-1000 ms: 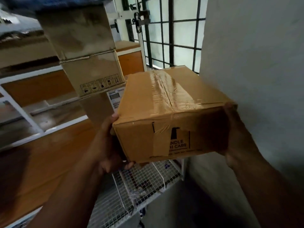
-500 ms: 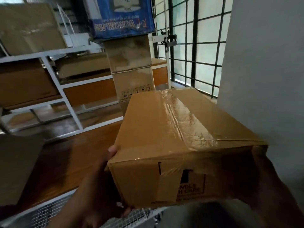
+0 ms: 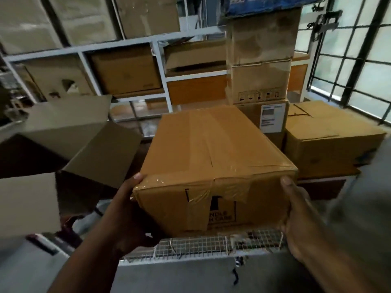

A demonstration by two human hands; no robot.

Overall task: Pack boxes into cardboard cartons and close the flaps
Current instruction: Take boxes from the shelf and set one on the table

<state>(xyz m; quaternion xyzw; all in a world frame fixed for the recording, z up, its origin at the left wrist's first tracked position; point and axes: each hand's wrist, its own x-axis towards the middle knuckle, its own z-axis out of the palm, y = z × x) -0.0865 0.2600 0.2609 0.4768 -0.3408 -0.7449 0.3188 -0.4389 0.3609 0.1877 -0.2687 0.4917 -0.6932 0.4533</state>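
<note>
A taped brown cardboard box (image 3: pixel 211 157) with a "handle with care" print on its near face fills the middle of the view. My left hand (image 3: pixel 131 210) grips its lower left corner, thumb on the top edge. My right hand (image 3: pixel 296 216) holds its right side, thumb up at the top corner. Both sets of fingers are hidden under or behind the box. To the left stands a large open carton (image 3: pixel 69 157) with its flaps spread and a dark inside.
A wire-mesh rack (image 3: pixel 211 246) lies just below the held box. A closed brown carton (image 3: pixel 330 140) sits at the right, a tall stack of cartons (image 3: pixel 260 66) behind. White shelving (image 3: pixel 105 49) with more cartons fills the back. A barred window (image 3: pixel 359 49) is at the far right.
The view has swung left, away from the wall. The box in my two hands has moved left with it, and the open carton and the closed carton at right have come into view.
</note>
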